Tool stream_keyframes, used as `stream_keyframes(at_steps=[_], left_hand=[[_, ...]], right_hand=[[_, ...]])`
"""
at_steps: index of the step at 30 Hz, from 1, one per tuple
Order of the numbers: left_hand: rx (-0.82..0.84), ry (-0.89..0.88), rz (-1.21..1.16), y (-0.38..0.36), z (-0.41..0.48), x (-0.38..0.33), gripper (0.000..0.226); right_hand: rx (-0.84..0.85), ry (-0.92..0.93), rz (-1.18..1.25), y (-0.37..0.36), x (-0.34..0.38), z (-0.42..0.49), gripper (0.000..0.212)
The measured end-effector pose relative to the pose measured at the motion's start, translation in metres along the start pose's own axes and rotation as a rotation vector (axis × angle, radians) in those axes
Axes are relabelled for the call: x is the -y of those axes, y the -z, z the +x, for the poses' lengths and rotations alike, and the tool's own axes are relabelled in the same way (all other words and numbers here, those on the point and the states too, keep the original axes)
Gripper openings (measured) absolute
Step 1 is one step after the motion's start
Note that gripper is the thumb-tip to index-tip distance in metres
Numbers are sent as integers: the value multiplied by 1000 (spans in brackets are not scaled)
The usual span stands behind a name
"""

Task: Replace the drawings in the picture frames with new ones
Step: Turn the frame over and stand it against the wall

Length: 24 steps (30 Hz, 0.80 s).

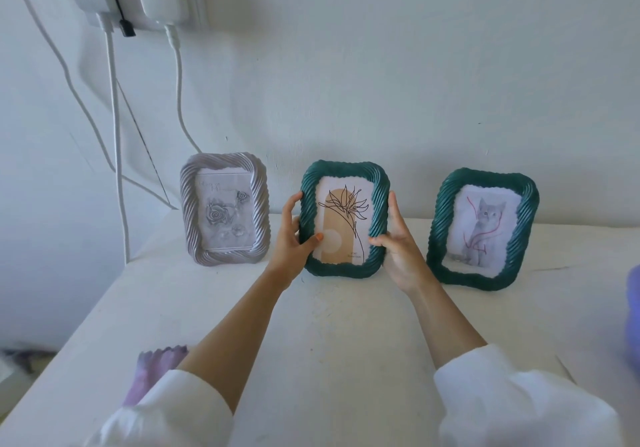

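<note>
Both hands hold the middle frame: left hand and right hand grip its sides. Lift straight, clear the neighbours, flip face-down near you to reach the back.

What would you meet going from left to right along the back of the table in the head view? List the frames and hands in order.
Grey frame → left hand → middle green frame → right hand → green cat frame.
</note>
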State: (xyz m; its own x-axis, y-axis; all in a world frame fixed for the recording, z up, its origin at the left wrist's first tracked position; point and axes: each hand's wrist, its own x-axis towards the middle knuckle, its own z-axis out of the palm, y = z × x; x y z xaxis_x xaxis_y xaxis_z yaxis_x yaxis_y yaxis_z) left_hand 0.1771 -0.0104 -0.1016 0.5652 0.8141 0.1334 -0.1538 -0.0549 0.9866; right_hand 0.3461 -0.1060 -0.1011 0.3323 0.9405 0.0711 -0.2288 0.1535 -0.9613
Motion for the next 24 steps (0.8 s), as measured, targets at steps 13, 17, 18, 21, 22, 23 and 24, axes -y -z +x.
stream_keyframes(at_steps=[13, 17, 18, 21, 22, 23, 24], left_hand=[[-25, 3, 124, -8, -15, -7, 77], [-13, -9, 236, -8, -18, -8, 81], [-17, -14, 278, -8, -18, -8, 82], [-106, -28, 414, -9, -18, -10, 80], [-166, -34, 440, -10, -20, -11, 78], [-229, -46, 442, -12, -21, -13, 75], [-293, -66, 425, -15, -24, -15, 70]], right_hand=[[-83, -8, -204, -2, 6, -17, 88], [-91, 6, -237, -4, 9, -21, 88], [-97, 13, -248, -5, 10, -23, 88], [-172, 47, -329, -6, 14, -29, 83], [-217, 52, -362, -6, 16, -32, 81], [-253, 56, -386, -4, 19, -36, 79], [-275, 68, -398, -2, 21, -40, 78]])
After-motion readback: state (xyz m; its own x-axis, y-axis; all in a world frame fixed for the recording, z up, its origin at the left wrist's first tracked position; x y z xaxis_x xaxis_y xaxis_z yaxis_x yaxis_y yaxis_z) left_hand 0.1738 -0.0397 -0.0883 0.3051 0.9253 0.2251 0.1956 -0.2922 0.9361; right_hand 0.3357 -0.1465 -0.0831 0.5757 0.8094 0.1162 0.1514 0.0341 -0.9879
